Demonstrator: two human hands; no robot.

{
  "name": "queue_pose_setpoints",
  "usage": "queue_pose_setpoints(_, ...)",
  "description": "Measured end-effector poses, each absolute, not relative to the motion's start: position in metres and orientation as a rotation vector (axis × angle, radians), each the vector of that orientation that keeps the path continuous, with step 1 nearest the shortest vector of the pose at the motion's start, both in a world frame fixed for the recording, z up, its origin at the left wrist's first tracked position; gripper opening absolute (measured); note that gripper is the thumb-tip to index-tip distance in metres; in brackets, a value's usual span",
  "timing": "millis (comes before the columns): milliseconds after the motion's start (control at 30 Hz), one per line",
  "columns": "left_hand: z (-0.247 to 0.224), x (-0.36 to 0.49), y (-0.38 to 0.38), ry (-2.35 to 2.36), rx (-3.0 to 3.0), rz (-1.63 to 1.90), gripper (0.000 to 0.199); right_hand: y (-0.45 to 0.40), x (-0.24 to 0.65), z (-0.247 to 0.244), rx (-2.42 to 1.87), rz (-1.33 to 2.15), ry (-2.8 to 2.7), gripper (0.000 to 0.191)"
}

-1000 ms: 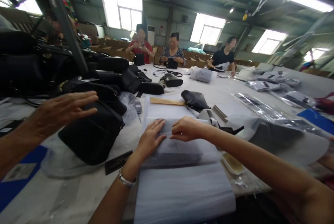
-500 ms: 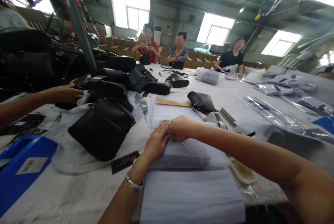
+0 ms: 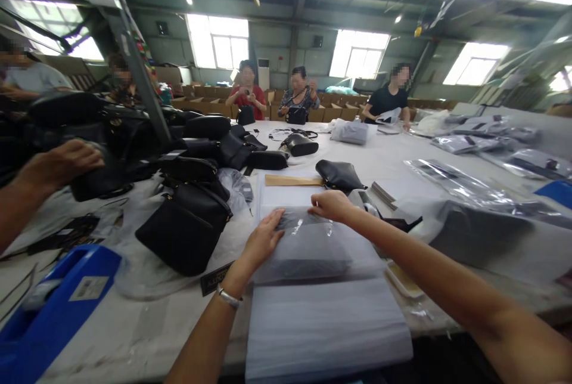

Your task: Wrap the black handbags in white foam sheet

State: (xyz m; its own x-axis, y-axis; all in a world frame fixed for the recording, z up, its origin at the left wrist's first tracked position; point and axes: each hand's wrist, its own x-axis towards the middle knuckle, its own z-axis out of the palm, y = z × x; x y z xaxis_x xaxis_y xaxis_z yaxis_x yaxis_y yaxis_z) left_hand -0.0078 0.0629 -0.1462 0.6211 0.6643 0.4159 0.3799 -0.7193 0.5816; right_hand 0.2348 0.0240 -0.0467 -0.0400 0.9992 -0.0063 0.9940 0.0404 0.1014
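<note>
A dark flat item in a translucent plastic bag (image 3: 308, 256) lies before me on a stack of white sheets (image 3: 328, 330). My left hand (image 3: 263, 235) rests on the bag's upper left part, fingers extended. At the bag's top edge, my right hand (image 3: 328, 205) has its fingers pinched on the plastic. Beyond the hands lie a tan strip (image 3: 292, 180) and a black pouch (image 3: 340, 175). A black handbag (image 3: 183, 230) sits left of my left hand, on clear plastic.
At the left are a blue tape dispenser (image 3: 67, 306), a heap of black bags (image 3: 208, 126) and another person's hand (image 3: 67, 163). Bagged items (image 3: 473, 139) lie at the right. A shallow tray (image 3: 404, 279) is near my right forearm. Several people stand across the table.
My right hand has moved right, away from my left hand, along the bag's top. The other person's hand has risen and moved left. The camera view has shifted slightly.
</note>
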Motion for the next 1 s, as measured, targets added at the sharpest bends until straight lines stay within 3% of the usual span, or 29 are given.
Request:
queue_pose_setpoints(100,-0.127,-0.001,0.054,0.950,2.434,0.921,0.045,-0.019,0.253,-0.061,2.324,0.115,2.251,0.029)
queue_pose_setpoints(300,-0.102,0.055,0.030,0.853,2.783,0.804,0.043,-0.108,0.247,-0.119,2.425,0.076,2.784,0.035)
queue_pose_setpoints(433,-0.122,0.080,0.033,0.852,2.944,0.516,0.056,-0.137,0.234,-0.152,2.446,0.141,2.733,0.056)
queue_pose_setpoints(533,-0.135,0.085,0.044,0.865,2.932,0.411,0.056,-0.138,0.228,-0.167,2.412,-0.022,2.700,0.078)
queue_pose_setpoints(600,-0.135,0.084,0.052,0.865,2.879,0.396,0.055,-0.132,0.227,-0.171,2.424,-0.140,2.661,0.081)
queue_pose_setpoints(800,-0.115,0.050,0.061,0.879,2.532,0.663,0.053,-0.111,0.233,-0.153,2.409,-0.446,2.569,0.092)
queue_pose_setpoints(900,-0.113,0.011,0.057,0.866,2.563,0.719,0.057,-0.098,0.242,-0.123,2.396,-0.566,2.592,0.084)
queue_pose_setpoints(1000,-0.120,-0.018,0.059,0.903,2.546,0.815,0.074,-0.075,0.258,-0.088,2.513,-0.478,2.649,0.067)
